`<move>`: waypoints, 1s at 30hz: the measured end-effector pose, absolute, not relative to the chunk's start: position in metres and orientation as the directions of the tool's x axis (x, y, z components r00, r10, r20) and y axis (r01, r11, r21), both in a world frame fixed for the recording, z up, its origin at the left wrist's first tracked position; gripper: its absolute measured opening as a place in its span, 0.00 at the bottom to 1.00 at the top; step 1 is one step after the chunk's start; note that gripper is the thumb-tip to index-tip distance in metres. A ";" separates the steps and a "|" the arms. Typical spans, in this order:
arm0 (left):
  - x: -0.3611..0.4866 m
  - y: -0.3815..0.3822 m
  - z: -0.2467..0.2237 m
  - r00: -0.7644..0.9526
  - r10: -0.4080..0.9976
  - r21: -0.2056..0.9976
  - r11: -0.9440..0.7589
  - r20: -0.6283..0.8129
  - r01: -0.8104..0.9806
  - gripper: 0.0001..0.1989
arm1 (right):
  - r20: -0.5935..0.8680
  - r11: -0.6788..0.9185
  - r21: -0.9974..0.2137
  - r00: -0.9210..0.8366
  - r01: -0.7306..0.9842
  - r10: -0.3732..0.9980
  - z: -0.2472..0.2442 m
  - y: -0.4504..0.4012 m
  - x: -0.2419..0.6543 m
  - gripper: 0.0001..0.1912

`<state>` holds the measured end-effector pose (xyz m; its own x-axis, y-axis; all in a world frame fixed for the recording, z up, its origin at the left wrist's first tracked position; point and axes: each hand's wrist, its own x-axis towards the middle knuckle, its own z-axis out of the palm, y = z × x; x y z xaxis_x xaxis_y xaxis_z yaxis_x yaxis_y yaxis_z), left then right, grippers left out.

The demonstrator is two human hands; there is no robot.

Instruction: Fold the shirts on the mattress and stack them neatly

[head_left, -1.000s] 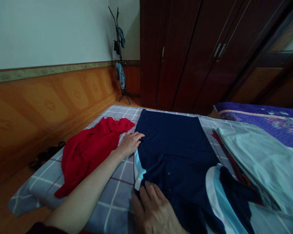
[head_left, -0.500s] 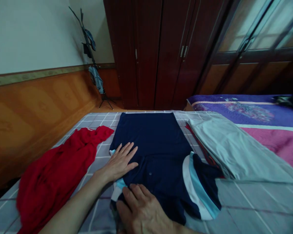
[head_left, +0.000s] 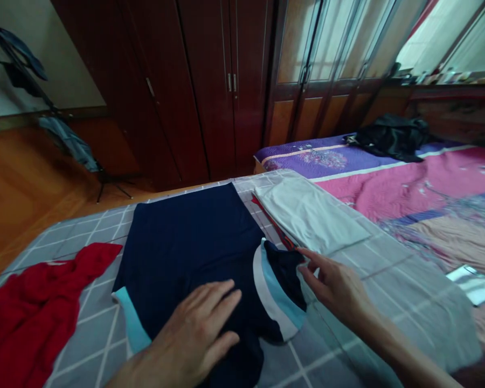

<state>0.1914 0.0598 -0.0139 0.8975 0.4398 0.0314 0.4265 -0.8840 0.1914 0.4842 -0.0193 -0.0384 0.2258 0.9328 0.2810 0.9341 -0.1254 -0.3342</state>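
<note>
A navy shirt (head_left: 186, 231) with white and light-blue sleeve bands lies spread on the bed, its collar end towards me and partly hidden. My left hand (head_left: 196, 323) is over the lower middle of the shirt, fingers stretched out, holding nothing; whether it presses on the cloth I cannot tell. At the right sleeve (head_left: 281, 291), my right hand (head_left: 333, 280) pinches the sleeve's outer edge between thumb and fingers.
Left of the shirt lies a crumpled red garment (head_left: 44, 307). A stack of folded clothes topped by a pale grey garment (head_left: 307, 210) sits at the right. Beyond are a purple and pink bed (head_left: 372, 194), a black bag (head_left: 392, 134), a phone (head_left: 475, 283), and a dark wardrobe (head_left: 210, 97).
My right hand has gone from the left sleeve across to the right sleeve and grips its edge. The left hand has lifted from the shirt's left side and come nearer. The view has turned right.
</note>
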 end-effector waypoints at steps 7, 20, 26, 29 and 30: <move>0.288 0.015 -0.016 0.934 0.352 0.286 -0.890 -0.063 0.355 0.19 | 0.263 -0.037 0.066 0.018 0.997 0.965 -0.009 0.012 0.453 0.15; 0.280 0.021 -0.040 0.959 0.274 0.289 -0.926 0.078 0.241 0.04 | -0.057 -0.243 0.007 0.243 0.970 0.968 0.007 0.074 0.475 0.19; 0.279 0.023 -0.036 0.918 0.390 0.416 -0.848 0.072 0.328 0.05 | -0.120 -0.205 -0.003 0.203 0.979 0.972 0.004 0.070 0.476 0.12; 0.275 0.026 -0.031 0.878 0.477 0.516 -0.762 0.040 0.391 0.03 | -0.135 -0.211 -0.032 0.205 0.977 0.969 0.009 0.077 0.479 0.14; 0.273 0.027 -0.029 0.870 0.493 0.534 -0.743 0.030 0.402 0.03 | -0.139 -0.200 -0.039 0.193 0.979 0.971 0.010 0.079 0.479 0.15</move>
<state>0.2733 0.0272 -0.0293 0.8698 0.4925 0.0302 0.4024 -0.7433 0.5344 0.4787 0.0791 0.0097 0.1932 0.9712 -0.1393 0.9789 -0.2004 -0.0395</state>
